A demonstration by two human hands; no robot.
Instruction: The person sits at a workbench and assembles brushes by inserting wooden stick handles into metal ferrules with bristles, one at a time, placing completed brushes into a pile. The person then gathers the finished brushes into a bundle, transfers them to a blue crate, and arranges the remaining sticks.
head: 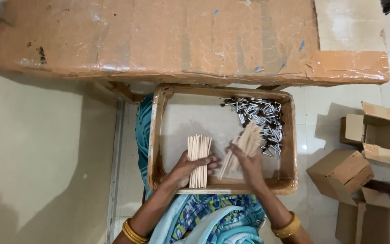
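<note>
Head view: my left hand (190, 166) is wrapped around a neat bundle of pale wooden sticks (198, 160), fingers curled over the front, sticks standing roughly upright along the tray's near edge. My right hand (249, 165) grips a second, looser bunch of sticks (244, 143), fanned and tilted up to the right, fingers closed around its lower half. Both bundles sit inside the shallow tray (155, 135), which rests on my lap.

Tray: tape-wrapped cardboard walls, pale bare bottom. Pile of small silver metal pieces (260, 118) in the far right corner, just beside the tilted bunch; can't tell whether they touch.

Beyond the tray: low table (159, 40) covered in brown cardboard and glossy tape, scuffed, a few blue marks.

Room: pale tiled floor (37, 149), shadow across the left. Several small cardboard boxes (339, 171) on the floor to my right, some open. Gold bangles (286, 227) on both wrists, blue patterned cloth (213, 217) over my lap.
</note>
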